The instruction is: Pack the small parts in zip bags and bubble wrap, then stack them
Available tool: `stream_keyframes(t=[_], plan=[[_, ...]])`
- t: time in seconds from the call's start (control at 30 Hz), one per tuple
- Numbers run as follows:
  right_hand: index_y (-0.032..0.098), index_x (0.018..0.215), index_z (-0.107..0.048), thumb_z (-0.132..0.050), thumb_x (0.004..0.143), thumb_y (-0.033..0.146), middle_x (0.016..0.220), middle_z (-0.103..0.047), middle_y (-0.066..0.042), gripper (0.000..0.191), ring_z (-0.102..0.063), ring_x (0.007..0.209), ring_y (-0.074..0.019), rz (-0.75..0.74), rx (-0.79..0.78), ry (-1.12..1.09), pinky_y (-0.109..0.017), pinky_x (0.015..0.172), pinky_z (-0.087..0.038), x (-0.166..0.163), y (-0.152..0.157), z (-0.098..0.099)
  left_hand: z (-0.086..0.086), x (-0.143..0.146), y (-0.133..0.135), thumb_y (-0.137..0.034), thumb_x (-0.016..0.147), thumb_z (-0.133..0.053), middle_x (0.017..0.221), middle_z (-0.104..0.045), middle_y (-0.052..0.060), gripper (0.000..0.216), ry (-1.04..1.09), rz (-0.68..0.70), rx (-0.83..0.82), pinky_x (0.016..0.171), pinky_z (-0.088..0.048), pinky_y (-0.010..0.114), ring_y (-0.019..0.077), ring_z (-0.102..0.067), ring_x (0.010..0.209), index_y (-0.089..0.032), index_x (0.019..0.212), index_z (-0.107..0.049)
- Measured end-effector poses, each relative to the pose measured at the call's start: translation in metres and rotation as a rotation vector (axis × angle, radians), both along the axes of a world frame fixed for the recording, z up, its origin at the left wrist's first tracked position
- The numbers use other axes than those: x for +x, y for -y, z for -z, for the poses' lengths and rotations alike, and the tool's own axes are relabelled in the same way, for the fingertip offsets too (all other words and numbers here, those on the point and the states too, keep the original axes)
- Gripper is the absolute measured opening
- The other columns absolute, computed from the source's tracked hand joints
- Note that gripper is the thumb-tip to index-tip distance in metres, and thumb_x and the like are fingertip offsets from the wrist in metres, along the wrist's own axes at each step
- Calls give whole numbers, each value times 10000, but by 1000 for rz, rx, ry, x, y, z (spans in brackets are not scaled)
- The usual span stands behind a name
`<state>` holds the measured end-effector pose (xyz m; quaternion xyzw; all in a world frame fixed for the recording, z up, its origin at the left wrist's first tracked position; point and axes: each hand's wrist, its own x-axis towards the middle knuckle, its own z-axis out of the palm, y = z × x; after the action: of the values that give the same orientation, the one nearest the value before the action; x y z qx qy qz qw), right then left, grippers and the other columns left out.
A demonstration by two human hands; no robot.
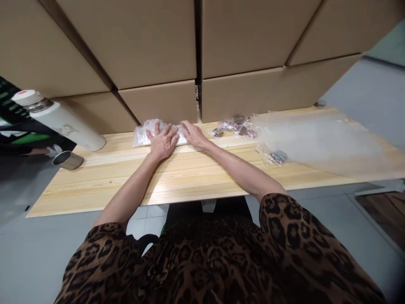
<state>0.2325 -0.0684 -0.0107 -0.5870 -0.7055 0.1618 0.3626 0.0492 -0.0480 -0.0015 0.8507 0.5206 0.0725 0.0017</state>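
Observation:
A pile of small clear plastic bags [143, 132] lies at the far edge of the wooden table [104, 177], against the cardboard boxes. My left hand [163, 142] lies flat on the pile with its fingers spread. Just to its right, my right hand [194, 134] rests palm down on the same pile, fingers stretched out toward the left hand. Neither hand grips anything that I can see.
Stacked cardboard boxes [158, 50] wall off the back of the table. A white bottle [60, 120] and a metal cup [67, 160] stand at the left. Small packets with dark parts [234, 126] and a large clear plastic sheet [316, 135] lie at the right.

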Motion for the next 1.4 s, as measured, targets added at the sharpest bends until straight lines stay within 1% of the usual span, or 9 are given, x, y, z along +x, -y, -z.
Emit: stream_keyframes(t=[0.17,0.3,0.47,0.6,0.87,1.1,1.2,1.27,1.4], plan=[[92,1466,-524,-549,1070,126,1541,-626,-113,398,-578,1407,-136,21,64,1,-324,1249,-440,3,29,-37,-6,7,-1,-577,1096,-178,1805,-344,51,681,-25,-12,-4,1263,-86,815,441,-65,1707,-351,1678,-448],[110,1502,-531,-565,1044,153,1602,-568,-138,461,-508,1501,-208,15,137,21,-412,1311,-384,43,79,-52,-11,7,-2,-579,1087,-209,1809,-337,41,674,-28,-4,-36,1257,-84,828,448,-75,1703,-359,1682,-437],[194,1517,-582,-597,1033,477,1606,-564,-156,561,-464,1538,-356,230,226,106,-615,1320,-332,149,165,-21,-12,6,-9,-603,1083,-210,1800,-354,59,682,-22,16,-38,1260,-80,818,439,-129,1692,-363,1677,-444],[128,1545,-563,-748,873,606,1601,-544,-241,845,-478,1493,-473,482,58,234,-700,1245,-375,206,215,17,-12,6,-9,-594,1090,-212,1804,-343,73,677,-20,36,-12,1271,-75,803,429,-146,1693,-353,1684,-429],[213,945,-756,-449,1004,314,1114,-802,-155,328,-722,1158,-354,530,217,250,-605,1139,-512,216,226,42,-19,6,3,-613,1082,-340,1830,-267,106,725,233,-24,56,1302,61,767,424,-45,1721,-279,1726,-346],[246,1037,-728,-453,1039,360,1142,-797,-121,298,-756,1143,-317,688,572,85,-570,1084,-582,189,243,17,-26,27,63,-782,1020,-384,1702,-486,166,812,638,165,203,1373,-28,641,377,-218,1697,-213,1570,-563],[274,1154,-738,-519,1065,313,1198,-791,-87,240,-759,1169,-287,481,651,49,-541,1075,-611,146,259,1,-19,45,117,-871,968,-391,1582,-589,228,922,907,355,-185,1263,-390,589,361,-580,1460,-176,1552,-551],[262,1215,-744,-584,1036,217,1206,-796,-92,244,-770,1151,-276,265,709,26,-498,1014,-651,110,265,-2,-12,56,150,-883,956,-412,1484,-655,232,952,1064,292,-628,1061,-568,521,305,-751,1166,-225,1643,-421],[229,1288,-746,-588,998,103,1229,-807,-108,354,-786,1139,-262,-106,667,3,-462,975,-684,43,265,11,2,60,187,-782,862,-710,1325,-731,197,1085,1301,99,-1117,806,-609,363,207,-776,834,-247,1698,-270]])
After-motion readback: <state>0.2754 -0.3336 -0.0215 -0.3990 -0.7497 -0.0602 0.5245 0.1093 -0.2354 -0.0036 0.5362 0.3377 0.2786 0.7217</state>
